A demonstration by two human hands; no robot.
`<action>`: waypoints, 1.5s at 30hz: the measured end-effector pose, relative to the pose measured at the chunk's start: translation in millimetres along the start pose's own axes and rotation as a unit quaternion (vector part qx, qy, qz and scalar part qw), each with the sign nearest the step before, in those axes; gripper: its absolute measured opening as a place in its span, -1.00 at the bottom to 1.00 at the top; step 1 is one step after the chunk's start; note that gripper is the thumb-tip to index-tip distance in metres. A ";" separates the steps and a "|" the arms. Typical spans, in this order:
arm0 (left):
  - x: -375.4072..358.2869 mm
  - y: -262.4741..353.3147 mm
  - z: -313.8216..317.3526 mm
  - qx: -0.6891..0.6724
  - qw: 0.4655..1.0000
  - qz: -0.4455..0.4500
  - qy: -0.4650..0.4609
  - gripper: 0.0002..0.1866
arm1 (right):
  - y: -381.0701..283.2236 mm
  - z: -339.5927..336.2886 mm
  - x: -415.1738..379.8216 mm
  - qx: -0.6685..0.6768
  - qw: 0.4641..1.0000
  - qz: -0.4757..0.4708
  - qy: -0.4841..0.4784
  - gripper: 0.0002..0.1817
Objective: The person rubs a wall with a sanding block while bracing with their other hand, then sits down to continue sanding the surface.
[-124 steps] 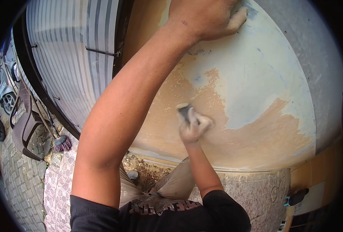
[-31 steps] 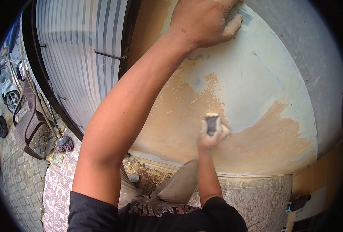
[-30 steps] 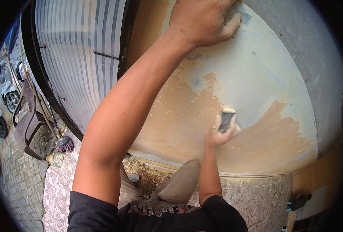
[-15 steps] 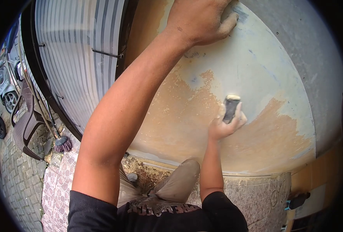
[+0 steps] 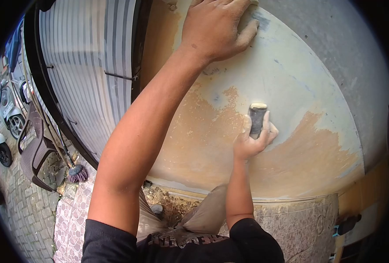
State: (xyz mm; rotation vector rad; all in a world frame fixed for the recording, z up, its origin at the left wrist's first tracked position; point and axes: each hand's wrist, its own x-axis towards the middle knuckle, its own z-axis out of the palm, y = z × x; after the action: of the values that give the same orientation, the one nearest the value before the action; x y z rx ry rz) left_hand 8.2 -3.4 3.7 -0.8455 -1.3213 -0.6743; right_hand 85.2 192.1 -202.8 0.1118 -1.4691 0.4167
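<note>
My right hand grips a dark grey sanding block with a pale yellow end, thumb on one side and fingers on the other. It lies against the wall, whose coating is whitish with worn tan patches. Higher up, my left hand rests on the same wall, palm towards it and thumb spread. Its fingertips are partly cut off by the top edge of the view. Pale dust coats the fingers of both hands. A dark grey smudge marks the wall beside the left thumb.
A striped panel with a black frame stands at left. Beyond it are a brown woven chair, a purple-fringed mop and parked scooters. Patterned tiles line the base below the wall.
The head view has shifted slightly. The sanding block has moved a little upwards on the wall and stands straighter. My left hand stays against the wall.
</note>
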 end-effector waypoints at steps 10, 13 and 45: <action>1.0 -0.8 -1.5 -0.004 1.000 -0.011 -0.012 -0.60 | -6.4 -19.1 -95.6 0.002 0.965 -0.135 -0.226 -0.48; 2.5 -1.6 -3.1 -0.001 1.000 -0.005 -0.015 -0.61 | -1.8 -0.4 -24.1 0.011 1.000 -0.004 -0.023 -0.42; -7.8 -6.9 6.4 0.018 0.999 -0.023 0.034 -0.54 | -38.7 34.4 12.7 0.035 0.999 0.018 0.017 -0.41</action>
State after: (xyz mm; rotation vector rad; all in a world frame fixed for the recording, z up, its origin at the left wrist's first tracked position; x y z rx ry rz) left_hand -2.1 -2.1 -2.7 -0.7580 -1.2922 -0.7071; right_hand 66.5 147.8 -179.7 0.1336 -1.4259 0.4977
